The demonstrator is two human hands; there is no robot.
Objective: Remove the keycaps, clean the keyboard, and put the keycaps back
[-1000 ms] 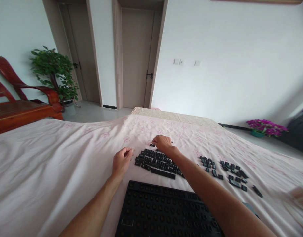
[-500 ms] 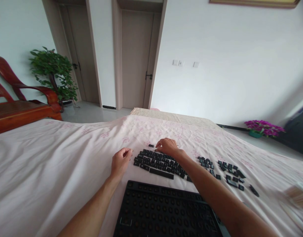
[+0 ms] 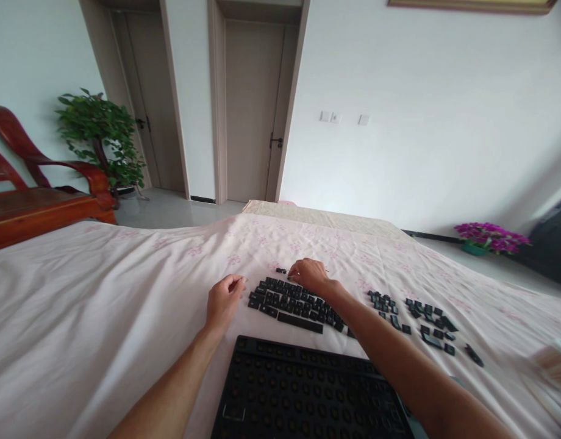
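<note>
Readable text: honestly none, can't make out a single word, number or brand
Small loose black plastic keycaps (image 3: pixel 287 300): faint pale marks on some, way too tiny and blurry to read
Black rectangular plastic keyboard base (image 3: pixel 303 395): thin white box outline (image 3: pixel 233 413) near its left edge, that's a marking but not lettering
White square wall plates (image 3: pixel 325 116): nothing legible tbh

The white wall (image 3: pixel 413 91) before me carries three square plates (image 3: pixel 325 116). Two brown doors (image 3: pixel 253 110) are fitted to its left. A wooden armchair (image 3: pixel 47 212) stands near a leafy plant (image 3: pixel 95 122). The floor (image 3: pixel 171 210) is glossy grey.
</note>
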